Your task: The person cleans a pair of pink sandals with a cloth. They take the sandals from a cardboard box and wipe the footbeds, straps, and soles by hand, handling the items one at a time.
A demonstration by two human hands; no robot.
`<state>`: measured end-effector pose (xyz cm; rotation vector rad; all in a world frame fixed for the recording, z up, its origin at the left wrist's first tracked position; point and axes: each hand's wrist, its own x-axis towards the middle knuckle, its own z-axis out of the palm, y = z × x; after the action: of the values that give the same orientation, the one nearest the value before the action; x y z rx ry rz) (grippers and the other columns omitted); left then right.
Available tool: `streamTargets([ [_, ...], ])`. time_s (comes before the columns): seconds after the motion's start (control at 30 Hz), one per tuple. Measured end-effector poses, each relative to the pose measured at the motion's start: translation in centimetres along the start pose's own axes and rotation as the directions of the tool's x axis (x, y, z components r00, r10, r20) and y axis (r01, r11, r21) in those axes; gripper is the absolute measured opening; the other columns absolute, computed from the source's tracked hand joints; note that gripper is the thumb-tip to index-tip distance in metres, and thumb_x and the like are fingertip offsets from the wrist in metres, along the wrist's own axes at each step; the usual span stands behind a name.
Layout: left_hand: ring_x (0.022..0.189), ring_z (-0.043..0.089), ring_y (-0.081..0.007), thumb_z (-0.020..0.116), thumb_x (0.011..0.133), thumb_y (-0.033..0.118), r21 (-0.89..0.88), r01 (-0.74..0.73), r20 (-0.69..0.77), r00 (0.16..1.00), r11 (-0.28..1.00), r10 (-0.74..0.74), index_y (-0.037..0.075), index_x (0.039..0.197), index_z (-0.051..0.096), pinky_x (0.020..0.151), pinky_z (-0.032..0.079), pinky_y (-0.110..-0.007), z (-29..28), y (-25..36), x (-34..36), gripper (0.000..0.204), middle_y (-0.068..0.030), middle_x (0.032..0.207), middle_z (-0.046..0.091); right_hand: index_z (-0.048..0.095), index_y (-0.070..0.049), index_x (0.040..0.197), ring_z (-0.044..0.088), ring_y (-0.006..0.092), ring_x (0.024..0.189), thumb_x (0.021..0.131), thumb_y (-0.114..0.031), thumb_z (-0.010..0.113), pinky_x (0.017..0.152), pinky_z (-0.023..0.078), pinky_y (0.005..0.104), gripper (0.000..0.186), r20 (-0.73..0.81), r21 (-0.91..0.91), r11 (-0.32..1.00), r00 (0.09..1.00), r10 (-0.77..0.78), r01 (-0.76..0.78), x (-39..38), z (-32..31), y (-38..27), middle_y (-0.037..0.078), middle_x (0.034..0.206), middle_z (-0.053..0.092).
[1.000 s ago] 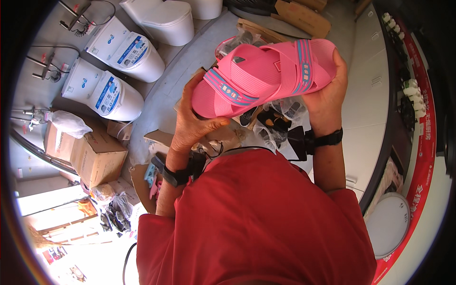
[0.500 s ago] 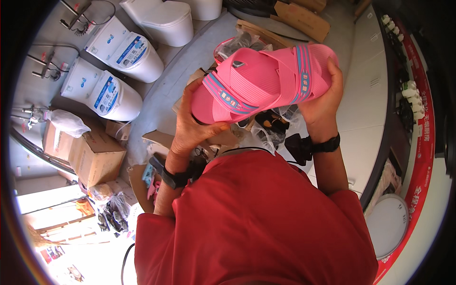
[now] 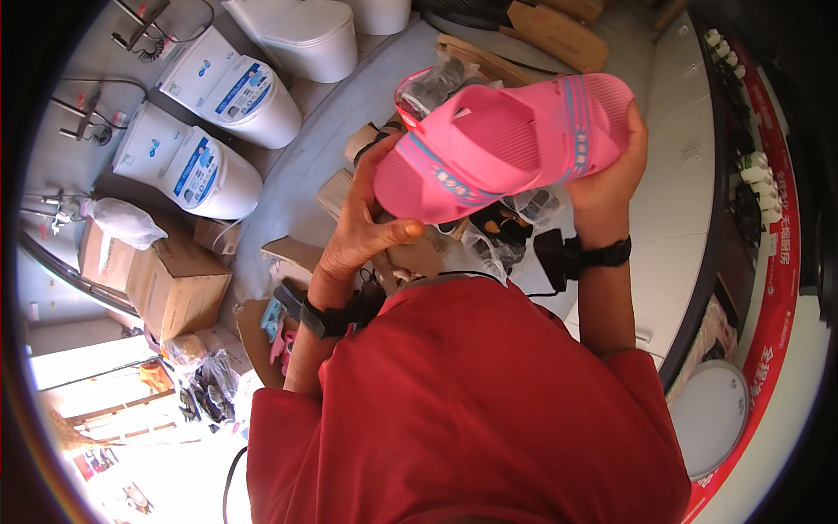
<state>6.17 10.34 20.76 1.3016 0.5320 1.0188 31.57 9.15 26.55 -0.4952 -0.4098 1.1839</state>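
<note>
I hold a pink sandal with crossed straps and blue striped bands up in front of me. My left hand grips its left end, thumb along the near side, while my right hand wraps round the right end. Beneath it, dark footwear lies among clear plastic bags, and a bagged item shows just beyond the sandal. Light blue and pink footwear sits in an open carton near my left forearm.
White toilets line the left side, with stacked cardboard boxes below them. Flattened cardboard lies at the far end. A white cabinet runs along my right, with a round pale object near its lower end. Red signage edges that side.
The sandal and both hands dipped slightly half a second ago; now they have risen a little and shifted to the right, still gripping it.
</note>
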Motion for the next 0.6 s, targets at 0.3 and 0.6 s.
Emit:
streamTargets([
  [0.3, 0.103, 0.055, -0.0201, 0.060, 0.080, 0.026, -0.360, 0.266, -0.089, 0.944, 0.894, -0.316, -0.002, 0.124, 0.044, 0.091, 0.042, -0.031, 0.7, 0.7, 0.9, 0.054, -0.0118, 0.114, 0.056, 0.048, 0.001, 0.118, 0.051, 0.0285, 0.109, 0.090, -0.037, 0.041, 0.095, 0.040, 0.0396, 0.047, 0.070, 0.007, 1.000, 0.998, -0.002, 0.002, 2.3, -2.5, 1.2, 0.016, 0.117, 0.054],
  [0.6, 0.086, 0.062, -0.0242, 0.056, 0.081, 0.019, -0.681, 0.206, -0.143, 0.904, 0.703, -0.403, -0.001, 0.113, 0.050, 0.072, 0.052, -0.035, 1.3, -0.4, 1.6, 0.038, -0.0124, 0.099, 0.061, 0.039, -0.001, 0.127, 0.043, 0.0271, 0.120, 0.089, -0.048, 0.042, 0.099, 0.036, 0.0423, 0.060, 0.417, 0.223, 0.920, 0.884, 0.210, -0.323, 2.0, -0.1, 2.8, 0.013, 0.129, 0.046],
])
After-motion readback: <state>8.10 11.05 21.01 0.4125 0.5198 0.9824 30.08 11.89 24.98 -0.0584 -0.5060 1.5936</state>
